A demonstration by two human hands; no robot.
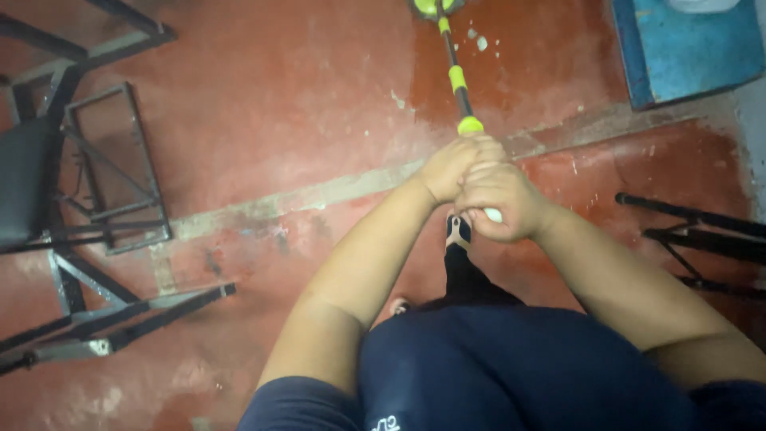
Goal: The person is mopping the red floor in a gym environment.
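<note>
Both hands clasp the top of a mop handle in front of the person's chest. The left hand sits higher up the pole, its fingers wrapped tight around it just below a yellow-green collar. The right hand grips right behind it, touching the left, fingers curled shut over the pole's white end, which pokes out under the palm. The handle is dark with yellow-green bands and runs away from the person, slanting up to the mop head, which is cut off by the top edge of the view. The head rests on a red floor, worn and flecked with pale spots, crossed by a pale concrete strip. Dark metal chair frames stand to the left, well apart from the mop, and more dark legs show at the right. A blue mat lies at the upper right.
</note>
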